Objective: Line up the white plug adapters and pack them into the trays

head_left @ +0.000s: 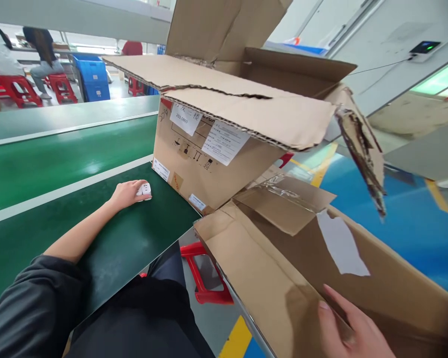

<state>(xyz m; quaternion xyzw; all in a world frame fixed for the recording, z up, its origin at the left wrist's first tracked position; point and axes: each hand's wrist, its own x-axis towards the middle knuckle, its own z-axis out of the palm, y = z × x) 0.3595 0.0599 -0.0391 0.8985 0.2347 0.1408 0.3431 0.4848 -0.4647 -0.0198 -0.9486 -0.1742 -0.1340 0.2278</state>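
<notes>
Fingertip hold on a small piece, weak cardboard all around

The left hand (126,193) holds a white piece (146,190) between thumb and fingers, at the belt (142,236); whether the piece also touches the belt, I cannot tell. The hold is only by the fingertips, so a loose thumb could, in my judgement, let the piece slip; it would most likely drop on the belt, and the smooth surface may let it slide to the near edge; beyond this edge are a stool (209,297) and the floor, where a small thing is easily lost.

The right hand (353,325) is at the rim of the open box (257,268), thumb and forefinger apart; no loose thing is seen in it, but whether it grasps the cardboard, I cannot tell. Strong pressure there could bend the thin wall or shift the box, because its support is mostly hidden; a raw edge could also scratch the skin.

The tall box (186,171) stands near the left hand; its torn flap (194,79) juts out, and a sleeve catching it could rip it further.
</notes>
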